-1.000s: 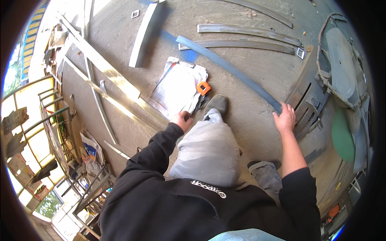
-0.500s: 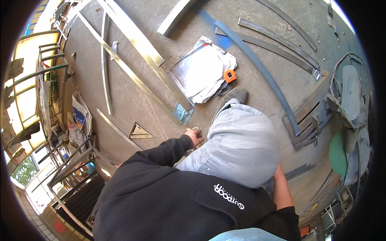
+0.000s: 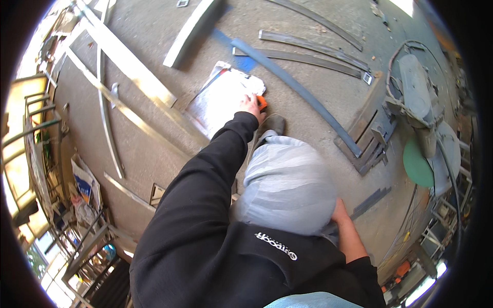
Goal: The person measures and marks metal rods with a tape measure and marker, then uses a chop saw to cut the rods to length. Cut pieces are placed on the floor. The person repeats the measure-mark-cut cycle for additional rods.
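Note:
My left hand [image 3: 250, 107] is stretched forward over a stack of white papers [image 3: 215, 100] on the floor. Its fingers are closed around an orange tape measure [image 3: 262, 103] at the right edge of the papers, partly covering it. Beside the tape measure is the toe of my dark shoe [image 3: 276, 123]. My right hand [image 3: 339, 211] rests low against the right side of my grey-clad knee [image 3: 292, 185]. The knee hides its fingers, so I cannot tell whether it holds anything.
Long metal bars [image 3: 126, 64] lie to the left, and a blue-grey strip [image 3: 298, 92] and several flat bars [image 3: 313, 49] to the right. A floor machine with a green disc [image 3: 418, 163] stands at right. Metal frames [image 3: 84, 256] crowd the lower left.
My left hand has moved forward from beside my leg to the tape measure on the papers and closed on it. My right hand has stayed by the knee. The view has shifted.

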`<state>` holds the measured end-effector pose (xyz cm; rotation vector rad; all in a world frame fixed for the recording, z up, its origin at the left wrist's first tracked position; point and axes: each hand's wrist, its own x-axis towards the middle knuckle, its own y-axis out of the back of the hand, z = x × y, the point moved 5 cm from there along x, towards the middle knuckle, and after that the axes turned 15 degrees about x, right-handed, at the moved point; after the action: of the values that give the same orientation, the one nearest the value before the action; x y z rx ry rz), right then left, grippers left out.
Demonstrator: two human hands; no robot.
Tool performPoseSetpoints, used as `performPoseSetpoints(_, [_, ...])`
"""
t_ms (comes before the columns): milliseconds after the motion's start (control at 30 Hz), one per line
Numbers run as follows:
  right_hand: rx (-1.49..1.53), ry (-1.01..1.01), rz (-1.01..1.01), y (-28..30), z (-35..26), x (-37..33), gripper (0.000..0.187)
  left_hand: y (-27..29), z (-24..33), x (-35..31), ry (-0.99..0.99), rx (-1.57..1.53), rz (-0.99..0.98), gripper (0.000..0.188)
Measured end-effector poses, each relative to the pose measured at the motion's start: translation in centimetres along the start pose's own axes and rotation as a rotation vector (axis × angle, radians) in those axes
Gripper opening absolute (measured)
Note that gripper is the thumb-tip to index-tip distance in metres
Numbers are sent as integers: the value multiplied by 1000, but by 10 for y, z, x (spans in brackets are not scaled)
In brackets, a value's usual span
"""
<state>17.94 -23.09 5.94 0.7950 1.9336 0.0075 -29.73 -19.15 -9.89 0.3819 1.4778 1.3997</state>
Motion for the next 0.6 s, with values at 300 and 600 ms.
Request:
performPoseSetpoints(300, [230, -84, 7, 0, -22, 23, 46, 45, 12, -7, -104, -75, 207, 62])
performPoseSetpoints(600, [876, -9, -177, -17, -171, 118, 60, 122, 102, -40, -727, -453, 37, 54])
